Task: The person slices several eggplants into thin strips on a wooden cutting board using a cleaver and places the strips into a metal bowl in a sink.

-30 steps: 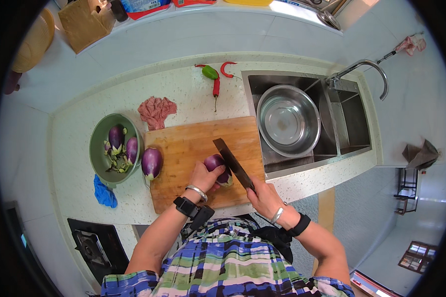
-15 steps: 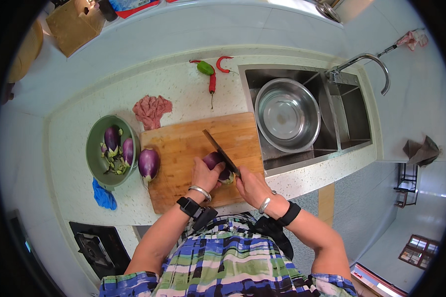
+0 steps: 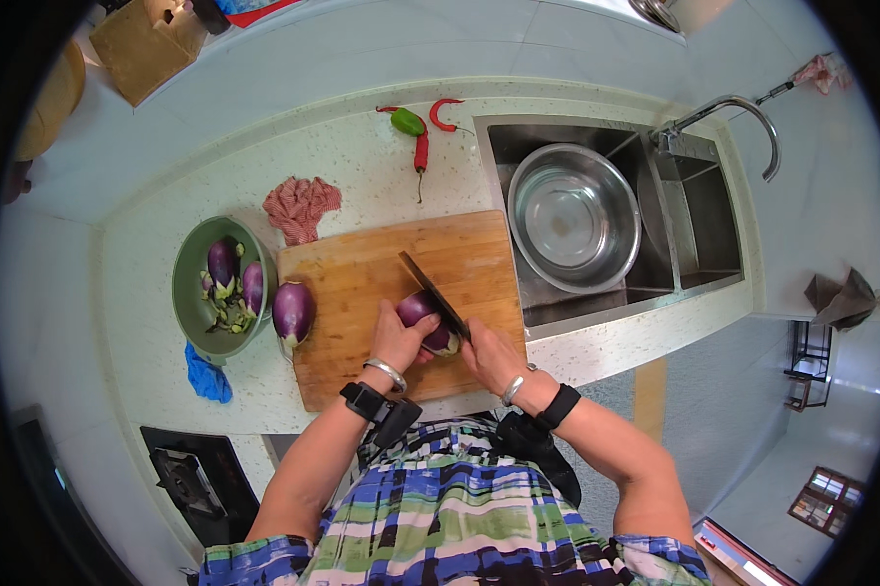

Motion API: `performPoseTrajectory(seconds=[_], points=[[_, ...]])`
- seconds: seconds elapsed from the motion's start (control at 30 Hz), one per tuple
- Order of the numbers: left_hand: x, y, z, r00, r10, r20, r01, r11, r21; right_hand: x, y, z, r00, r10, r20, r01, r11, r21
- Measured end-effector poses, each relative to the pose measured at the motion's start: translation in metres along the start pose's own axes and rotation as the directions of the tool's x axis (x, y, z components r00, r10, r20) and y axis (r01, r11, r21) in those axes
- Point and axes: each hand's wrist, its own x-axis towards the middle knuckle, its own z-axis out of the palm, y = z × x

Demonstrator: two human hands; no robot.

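Held on the wooden cutting board (image 3: 362, 262), right of its middle: a purple eggplant (image 3: 416, 306), tilted, pale-green cap toward the near side. Gripped firmly by the left hand (image 3: 397, 339), thumb laid over the skin. Slanting across its right side, the dark blade of a knife (image 3: 426, 280), handle closed in the right hand (image 3: 493, 355); depth of any cut impossible to tell. Over the board's left edge, a second eggplant (image 3: 293, 313); just beside, a green bowl (image 3: 192, 320) of smaller eggplants (image 3: 223, 264) and scraps (image 3: 230, 319). Farther out, a red-and-white cloth (image 3: 301, 208) near the far left corner, red and green peppers (image 3: 408, 121) on the speckled countertop (image 3: 362, 171), and rightward, a steel basin (image 3: 569, 217) inside the sink (image 3: 705, 225).
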Motion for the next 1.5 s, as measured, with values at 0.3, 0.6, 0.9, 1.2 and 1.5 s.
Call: performPoseTrajectory(seconds=[0.3,0.6,0.9,1.2,1.5], points=[[0.000,0.001,0.001,1.000,-0.019,0.011,0.020,0.999,-0.038,-0.037,-0.021,-0.038,0.997,-0.068,-0.035,0.070,0.996,0.061],[-0.003,0.001,0.004,0.999,-0.035,-0.024,0.036,0.999,0.041,-0.054,-0.026,-0.043,0.997,0.037,0.073,-0.041,0.997,0.067],[-0.001,-0.001,0.005,0.999,0.038,-0.002,-0.038,0.999,0.019,-0.012,-0.016,-0.009,0.998,-0.043,-0.048,0.043,0.999,-0.006],[0.000,-0.013,0.001,1.000,0.006,0.017,-0.006,1.000,-0.006,-0.031,-0.009,-0.016,0.994,0.041,0.103,-0.041,0.999,-0.007],[0.005,-0.016,-0.014,0.996,0.008,0.092,-0.001,0.997,-0.076,-0.009,-0.002,0.009,0.994,-0.096,-0.054,0.096,0.995,-0.012]])
